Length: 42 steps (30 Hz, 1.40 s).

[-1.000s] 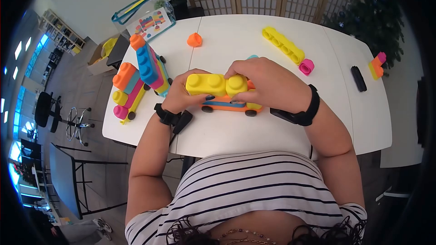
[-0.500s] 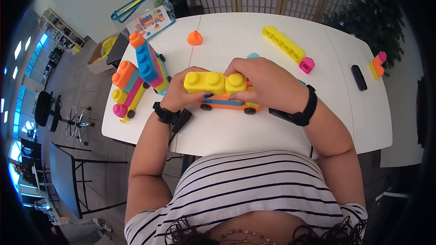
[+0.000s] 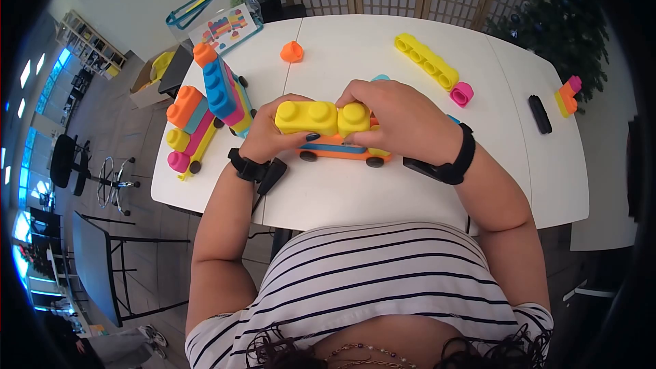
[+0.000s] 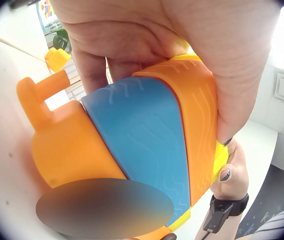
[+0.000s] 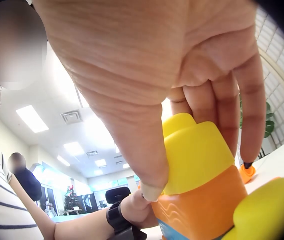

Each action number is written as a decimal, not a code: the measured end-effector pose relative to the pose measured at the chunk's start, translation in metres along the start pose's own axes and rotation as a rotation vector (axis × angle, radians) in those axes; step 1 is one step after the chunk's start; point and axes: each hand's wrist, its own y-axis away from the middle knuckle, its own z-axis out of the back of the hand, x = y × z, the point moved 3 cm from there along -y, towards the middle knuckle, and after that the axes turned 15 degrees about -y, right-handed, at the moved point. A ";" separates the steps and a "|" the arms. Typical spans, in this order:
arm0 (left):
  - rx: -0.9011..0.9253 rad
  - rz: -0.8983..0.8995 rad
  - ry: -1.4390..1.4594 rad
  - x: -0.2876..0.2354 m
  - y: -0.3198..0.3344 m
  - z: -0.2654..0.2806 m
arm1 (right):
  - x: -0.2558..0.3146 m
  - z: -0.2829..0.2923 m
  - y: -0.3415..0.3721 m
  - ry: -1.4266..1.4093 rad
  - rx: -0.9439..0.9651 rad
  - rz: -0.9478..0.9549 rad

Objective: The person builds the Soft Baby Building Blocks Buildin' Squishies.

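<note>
Between the two hands stands a stacked toy car (image 3: 342, 152) on an orange wheeled base. In the left wrist view its blue block (image 4: 137, 125) lies under an orange block (image 4: 192, 115), and a hook sticks out at one end. On top sit a longer yellow block (image 3: 306, 118) and a small yellow block (image 3: 353, 119), side by side. The left hand (image 3: 268, 131) grips the longer one, thumb at the near side, fingers behind. The right hand (image 3: 403, 119) pinches the small one between thumb and fingers; the right wrist view shows this yellow block (image 5: 197, 157) directly on orange.
Two other block vehicles, a tall blue one (image 3: 220, 92) and a lower one (image 3: 195, 130), stand at the left. An orange block (image 3: 292, 52), a long yellow piece (image 3: 427, 61), a pink block (image 3: 461, 94) and a black object (image 3: 539, 115) lie on the white table (image 3: 506, 184).
The table and everything on it sit slightly higher in the head view. Both hands keep their hold on the yellow blocks, with hardly any movement relative to the car.
</note>
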 end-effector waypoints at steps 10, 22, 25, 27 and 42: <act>0.027 -0.004 -0.002 0.002 0.001 0.001 | 0.000 -0.002 -0.001 0.017 0.011 -0.043; 0.027 -0.007 -0.004 0.000 0.001 0.001 | -0.001 -0.004 0.000 0.030 -0.003 -0.022; 0.025 -0.005 -0.011 -0.001 0.000 0.001 | -0.001 -0.004 0.000 0.022 -0.020 0.002; 0.024 -0.002 -0.019 0.000 0.000 0.001 | 0.000 -0.002 0.000 0.010 0.005 -0.024; -0.019 -0.024 -0.043 0.007 0.002 0.001 | -0.060 0.094 0.045 -0.160 -0.147 -0.116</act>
